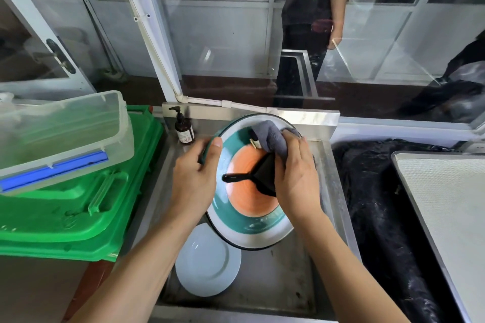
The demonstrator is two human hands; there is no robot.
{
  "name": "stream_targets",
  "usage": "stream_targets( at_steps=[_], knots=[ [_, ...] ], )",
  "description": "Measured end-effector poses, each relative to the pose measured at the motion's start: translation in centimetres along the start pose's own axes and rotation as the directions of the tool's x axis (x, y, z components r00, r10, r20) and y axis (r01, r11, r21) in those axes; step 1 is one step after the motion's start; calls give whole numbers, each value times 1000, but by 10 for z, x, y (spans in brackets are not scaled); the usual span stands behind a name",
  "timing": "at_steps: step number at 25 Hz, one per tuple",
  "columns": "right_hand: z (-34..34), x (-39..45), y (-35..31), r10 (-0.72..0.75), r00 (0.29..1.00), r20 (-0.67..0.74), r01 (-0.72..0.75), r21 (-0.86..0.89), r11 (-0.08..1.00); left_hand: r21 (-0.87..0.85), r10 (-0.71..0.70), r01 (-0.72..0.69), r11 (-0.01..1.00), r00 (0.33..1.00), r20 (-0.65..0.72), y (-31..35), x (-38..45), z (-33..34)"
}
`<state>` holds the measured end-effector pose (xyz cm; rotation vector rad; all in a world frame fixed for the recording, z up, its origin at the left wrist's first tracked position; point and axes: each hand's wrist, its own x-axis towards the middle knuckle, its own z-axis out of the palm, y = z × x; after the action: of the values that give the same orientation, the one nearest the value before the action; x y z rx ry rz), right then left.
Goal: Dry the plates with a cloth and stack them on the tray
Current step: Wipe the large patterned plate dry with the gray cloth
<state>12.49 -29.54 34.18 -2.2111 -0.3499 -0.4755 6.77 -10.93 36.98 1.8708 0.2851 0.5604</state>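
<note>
Left hand [195, 174] gripping plate [249, 225] rim, thumb on top; right hand [295, 178] clutching grey cloth [270, 136] against plate face

Left hand [195, 173] grips left rim of large teal-and-orange plate [249, 207], held over steel sink [278, 280]. Right hand [296, 178] presses grey cloth [270, 136] onto plate's far face. Pale blue plate [207, 262] lies in sink, near left. Green crate [78, 204] at left.

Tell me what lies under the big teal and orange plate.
A pale blue plate lies in the steel sink, its far edge tucked under the big plate. Anything else beneath is covered.
</note>
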Motion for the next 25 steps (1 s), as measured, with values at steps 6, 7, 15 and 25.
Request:
stream_targets(
  at_steps=[6,7,15,25],
  knots=[
    [5,7,-25,-215,970,116,191,192,963,-41,-18,18,999,1000,17,4,1,-1],
    [5,7,-25,-237,963,127,210,191,959,-61,-22,23,998,1000,22,3,1,-1],
    [11,-45,-40,-448,841,303,360,304,882,-254,-162,171,952,985,54,-1,8,1],
    [-12,-103,10,-301,859,413,266,142,953,-60,-34,31,998,998,-50,-1,17,-17]
  ],
)
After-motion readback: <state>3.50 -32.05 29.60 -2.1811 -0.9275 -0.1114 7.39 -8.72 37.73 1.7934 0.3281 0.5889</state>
